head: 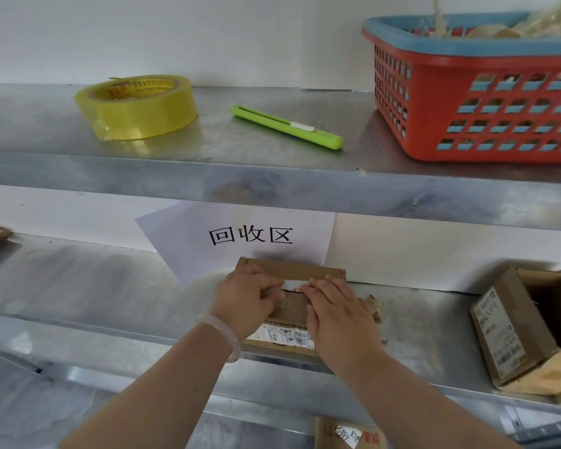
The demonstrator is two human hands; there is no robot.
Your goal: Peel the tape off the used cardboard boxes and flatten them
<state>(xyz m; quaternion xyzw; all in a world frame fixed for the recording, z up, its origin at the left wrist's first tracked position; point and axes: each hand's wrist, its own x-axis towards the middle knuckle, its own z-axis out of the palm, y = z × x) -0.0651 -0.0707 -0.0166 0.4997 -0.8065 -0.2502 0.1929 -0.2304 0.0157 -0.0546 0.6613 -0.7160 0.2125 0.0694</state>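
Metal shelf point(272, 163), red basket point(467, 124) holding crumpled tape point(499, 30)

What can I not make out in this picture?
Head view:
Flat brown cardboard box: top seam hidden under left hand and right hand.
Its white shipping label: print too small.
Red plastic basket with blue rim: cut off by right edge, contents blurred.
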